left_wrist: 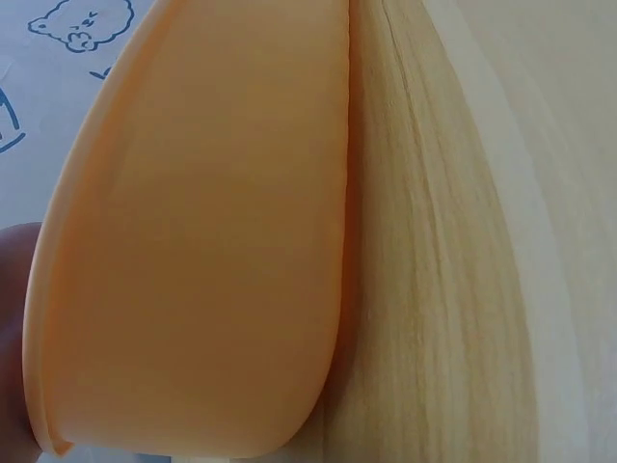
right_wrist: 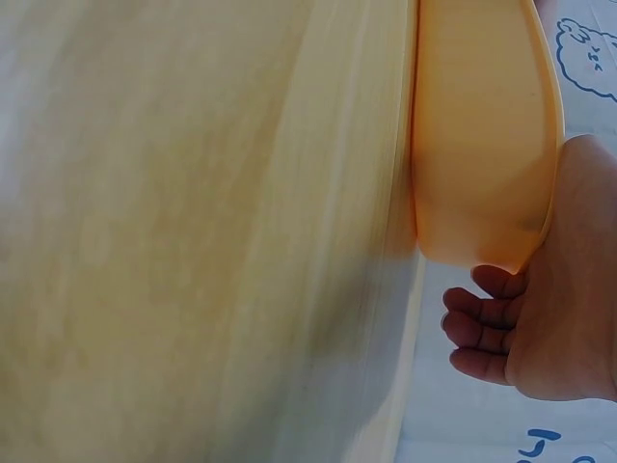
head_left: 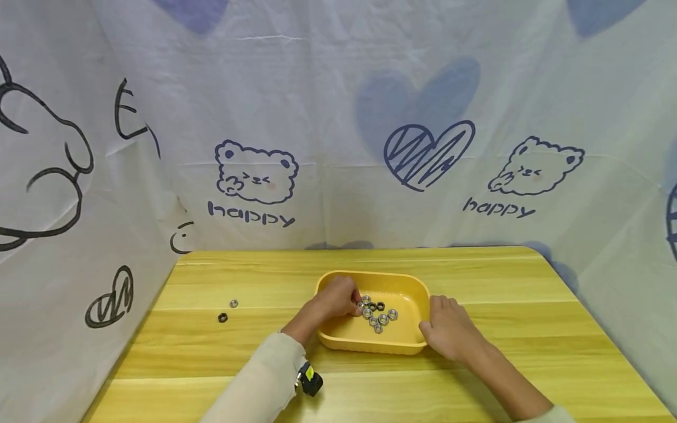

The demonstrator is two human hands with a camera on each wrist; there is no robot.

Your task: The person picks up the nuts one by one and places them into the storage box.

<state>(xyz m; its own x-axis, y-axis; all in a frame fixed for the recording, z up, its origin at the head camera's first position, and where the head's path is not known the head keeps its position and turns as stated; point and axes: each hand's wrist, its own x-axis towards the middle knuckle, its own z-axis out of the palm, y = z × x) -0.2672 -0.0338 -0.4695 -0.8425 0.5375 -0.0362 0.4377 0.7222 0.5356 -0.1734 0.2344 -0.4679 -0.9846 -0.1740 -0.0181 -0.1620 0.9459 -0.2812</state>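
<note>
A yellow plastic tray (head_left: 365, 346) holds a loose cluster of hex nuts (head_left: 383, 319), mostly silver with a couple of dark ones. My left hand (head_left: 337, 296) reaches over its left side, thumb and fingertips pinching a silver nut (head_left: 361, 306) at the cluster's left edge. At the opposite end, my right hand (head_left: 449, 326) grips the tray's right rim, thumb at the rim and fingers along the outside. The right wrist view shows those curled fingers (right_wrist: 482, 323) by the tray's end wall (right_wrist: 482, 145). In the left wrist view, the tray's side wall (left_wrist: 202, 231) hides most of the left hand.
On the wooden table (head_left: 211, 364), left of the tray, lie a silver nut (head_left: 234, 304) and a dark nut (head_left: 223, 318). A black device (head_left: 310, 380) is strapped at the left wrist. White printed cloth (head_left: 338, 176) hangs behind and beside the table.
</note>
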